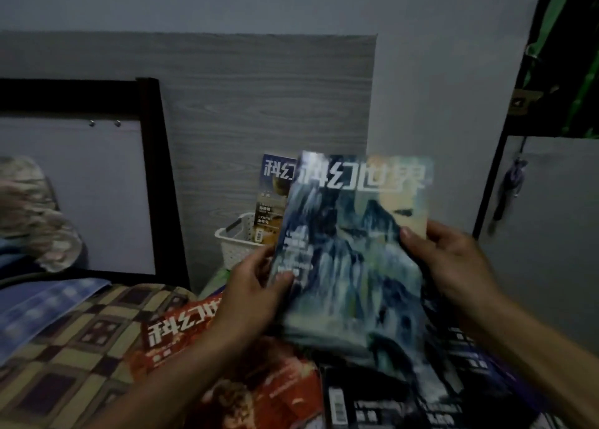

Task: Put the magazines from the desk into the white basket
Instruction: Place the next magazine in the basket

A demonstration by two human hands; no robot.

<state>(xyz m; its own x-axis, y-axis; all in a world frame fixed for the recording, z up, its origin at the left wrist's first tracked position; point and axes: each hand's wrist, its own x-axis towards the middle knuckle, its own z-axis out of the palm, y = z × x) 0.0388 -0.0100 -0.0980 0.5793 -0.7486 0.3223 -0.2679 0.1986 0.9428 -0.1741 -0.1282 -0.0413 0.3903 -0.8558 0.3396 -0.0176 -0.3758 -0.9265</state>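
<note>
Blue-green mountain art with white title characters covers the magazine point(350, 250), held up tilted in front of the white basket point(238, 244), blurred. The left hand point(256, 286) fingers grip its left edge, the right hand point(450, 260) fingers grip its right edge. Another magazine point(270, 198) stands in the basket; a red one point(227, 364) lies below

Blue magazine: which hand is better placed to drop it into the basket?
Probably left. The left hand grips the blue magazine on the edge nearest the basket, just beyond it; the right hand holds the far edge.
</note>
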